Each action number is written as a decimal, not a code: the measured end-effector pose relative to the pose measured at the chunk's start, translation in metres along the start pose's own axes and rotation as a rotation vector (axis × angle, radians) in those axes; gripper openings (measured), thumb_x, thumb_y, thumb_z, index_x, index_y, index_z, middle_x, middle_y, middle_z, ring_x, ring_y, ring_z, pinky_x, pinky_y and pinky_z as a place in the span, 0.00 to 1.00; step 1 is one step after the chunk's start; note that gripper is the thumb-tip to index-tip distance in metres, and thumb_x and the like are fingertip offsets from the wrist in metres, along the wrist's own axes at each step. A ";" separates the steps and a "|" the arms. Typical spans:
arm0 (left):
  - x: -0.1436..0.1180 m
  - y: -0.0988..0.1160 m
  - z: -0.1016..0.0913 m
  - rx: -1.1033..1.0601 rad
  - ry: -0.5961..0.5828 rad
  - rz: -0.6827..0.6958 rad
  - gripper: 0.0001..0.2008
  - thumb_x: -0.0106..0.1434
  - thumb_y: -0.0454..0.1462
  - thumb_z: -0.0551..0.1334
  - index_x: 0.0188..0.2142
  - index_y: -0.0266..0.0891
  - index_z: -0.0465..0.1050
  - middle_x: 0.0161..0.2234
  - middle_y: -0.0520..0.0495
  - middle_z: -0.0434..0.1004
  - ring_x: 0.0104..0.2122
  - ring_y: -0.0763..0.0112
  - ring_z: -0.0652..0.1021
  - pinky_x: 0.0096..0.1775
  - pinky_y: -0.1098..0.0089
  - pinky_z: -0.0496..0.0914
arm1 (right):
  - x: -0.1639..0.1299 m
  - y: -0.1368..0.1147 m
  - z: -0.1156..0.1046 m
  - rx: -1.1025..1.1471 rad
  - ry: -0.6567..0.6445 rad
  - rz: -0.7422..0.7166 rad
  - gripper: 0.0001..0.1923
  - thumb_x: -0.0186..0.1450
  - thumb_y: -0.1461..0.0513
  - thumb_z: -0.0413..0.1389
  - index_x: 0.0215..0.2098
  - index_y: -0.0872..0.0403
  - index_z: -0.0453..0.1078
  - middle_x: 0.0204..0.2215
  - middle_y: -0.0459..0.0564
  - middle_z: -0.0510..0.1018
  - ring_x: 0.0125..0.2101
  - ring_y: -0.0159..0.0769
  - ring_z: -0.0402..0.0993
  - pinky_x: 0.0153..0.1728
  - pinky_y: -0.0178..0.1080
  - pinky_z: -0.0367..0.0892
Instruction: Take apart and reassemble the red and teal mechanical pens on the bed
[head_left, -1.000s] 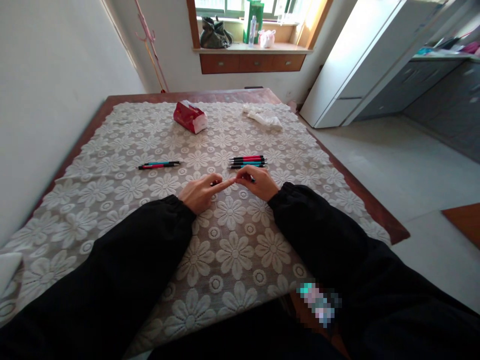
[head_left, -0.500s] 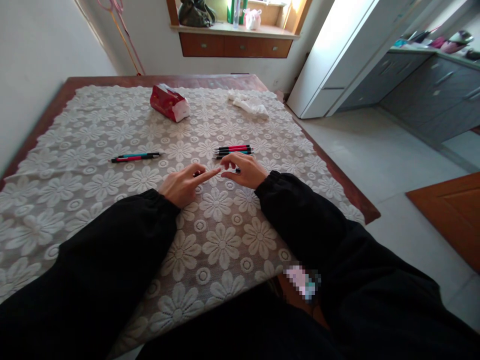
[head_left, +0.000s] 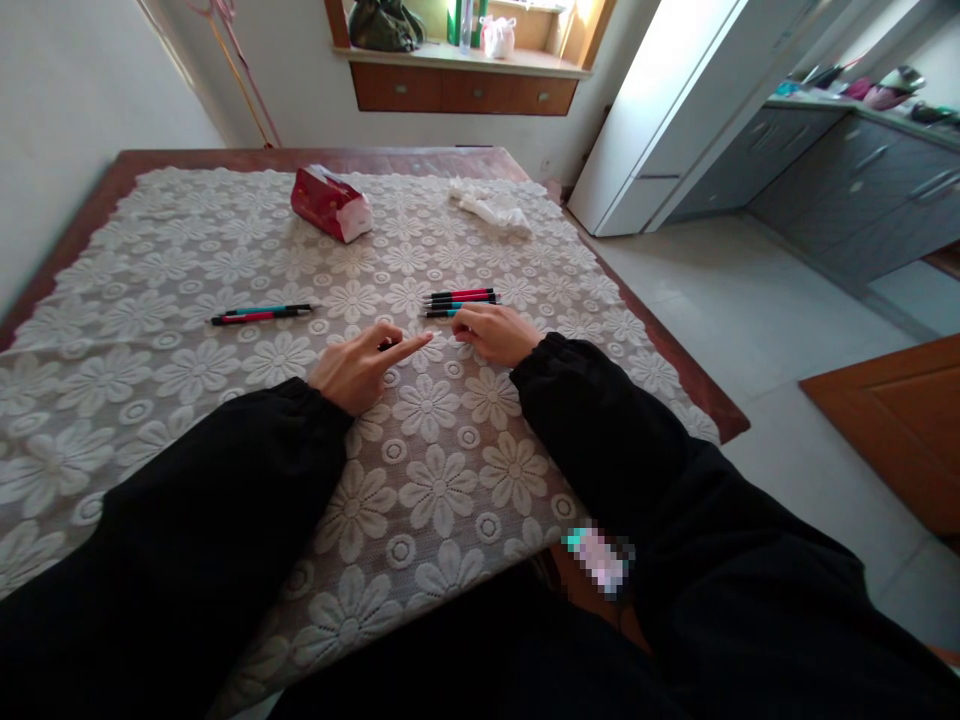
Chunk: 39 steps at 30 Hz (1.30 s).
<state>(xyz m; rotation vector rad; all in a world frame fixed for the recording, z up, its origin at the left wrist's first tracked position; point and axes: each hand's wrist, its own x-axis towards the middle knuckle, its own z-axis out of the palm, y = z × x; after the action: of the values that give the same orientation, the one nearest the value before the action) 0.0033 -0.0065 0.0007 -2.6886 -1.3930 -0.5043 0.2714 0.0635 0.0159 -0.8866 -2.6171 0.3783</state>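
Observation:
My left hand (head_left: 358,366) rests on the lace tablecloth (head_left: 439,490), its index finger stretched toward my right hand and the other fingers curled. A small dark bit shows between those fingers, too little to name. My right hand (head_left: 496,333) lies just beside a row of several pens (head_left: 461,295), black with red or teal barrels, and partly covers the nearest ones. Its fingers are bent closed, so what they may hold is hidden. The two hands are close together but apart. Farther left, two pens (head_left: 261,316), one teal and one red with black, lie side by side.
A red tissue pack (head_left: 330,203) stands toward the back of the table, and a crumpled white plastic bag (head_left: 491,207) lies to its right. Beyond the table are a drawer unit (head_left: 465,90), a white fridge (head_left: 645,120) and grey kitchen cabinets (head_left: 832,180).
My right hand's fingers have closed from a loose, parted curl. My left hand holds nearly the same pose. The whole view has shifted slightly; the pens and tissue pack keep their places on the cloth.

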 end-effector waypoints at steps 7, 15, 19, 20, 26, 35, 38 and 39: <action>-0.001 -0.001 0.002 -0.072 0.015 -0.026 0.35 0.63 0.25 0.56 0.64 0.60 0.65 0.47 0.47 0.72 0.36 0.69 0.77 0.32 0.72 0.72 | 0.003 -0.008 0.000 0.196 0.156 -0.074 0.12 0.74 0.62 0.46 0.41 0.53 0.71 0.41 0.51 0.74 0.41 0.36 0.70 0.45 0.38 0.63; -0.002 0.000 0.002 0.017 0.005 -0.004 0.42 0.58 0.20 0.55 0.66 0.59 0.60 0.47 0.48 0.73 0.39 0.69 0.77 0.33 0.73 0.72 | 0.010 0.005 0.015 0.652 0.489 0.164 0.18 0.69 0.45 0.54 0.36 0.50 0.63 0.24 0.40 0.65 0.23 0.28 0.59 0.25 0.35 0.58; -0.002 -0.001 0.003 0.008 0.012 -0.008 0.42 0.59 0.20 0.55 0.66 0.59 0.60 0.48 0.48 0.72 0.41 0.69 0.77 0.35 0.73 0.73 | 0.013 0.004 0.023 0.868 0.586 0.210 0.23 0.65 0.40 0.57 0.35 0.49 0.60 0.22 0.38 0.64 0.18 0.26 0.58 0.19 0.33 0.55; -0.002 -0.001 0.003 0.015 0.012 -0.011 0.42 0.58 0.20 0.55 0.66 0.60 0.59 0.48 0.48 0.72 0.41 0.69 0.76 0.35 0.73 0.73 | 0.013 0.003 0.024 0.878 0.605 0.222 0.24 0.64 0.39 0.57 0.35 0.49 0.60 0.22 0.38 0.65 0.18 0.26 0.59 0.18 0.32 0.56; -0.002 0.000 0.003 0.042 0.018 -0.017 0.43 0.57 0.20 0.55 0.66 0.58 0.60 0.48 0.48 0.72 0.41 0.69 0.77 0.33 0.74 0.73 | 0.011 0.005 0.021 0.858 0.726 0.270 0.24 0.63 0.39 0.58 0.34 0.48 0.61 0.21 0.38 0.65 0.19 0.27 0.61 0.18 0.32 0.57; -0.002 0.002 0.000 0.045 0.018 -0.027 0.42 0.57 0.20 0.54 0.66 0.57 0.60 0.48 0.48 0.72 0.41 0.68 0.77 0.32 0.73 0.72 | 0.012 0.001 0.024 0.914 0.675 0.273 0.24 0.61 0.41 0.61 0.34 0.49 0.62 0.22 0.39 0.70 0.19 0.26 0.63 0.18 0.31 0.59; -0.001 0.002 0.000 0.043 0.011 -0.034 0.42 0.57 0.20 0.54 0.66 0.56 0.61 0.48 0.48 0.72 0.42 0.68 0.77 0.32 0.73 0.72 | 0.011 0.000 0.021 0.911 0.688 0.281 0.24 0.61 0.41 0.61 0.34 0.49 0.63 0.22 0.40 0.71 0.19 0.27 0.65 0.18 0.32 0.60; -0.002 0.002 0.000 0.043 0.010 -0.036 0.42 0.57 0.20 0.54 0.66 0.56 0.61 0.48 0.48 0.72 0.42 0.68 0.77 0.32 0.73 0.73 | 0.011 0.000 0.021 0.908 0.698 0.286 0.23 0.61 0.41 0.61 0.34 0.49 0.63 0.22 0.40 0.71 0.19 0.27 0.65 0.18 0.32 0.60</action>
<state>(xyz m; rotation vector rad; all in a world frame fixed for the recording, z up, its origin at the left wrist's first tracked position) 0.0042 -0.0089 0.0005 -2.6290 -1.4350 -0.4839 0.2554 0.0676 -0.0003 -0.8309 -1.4355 1.0038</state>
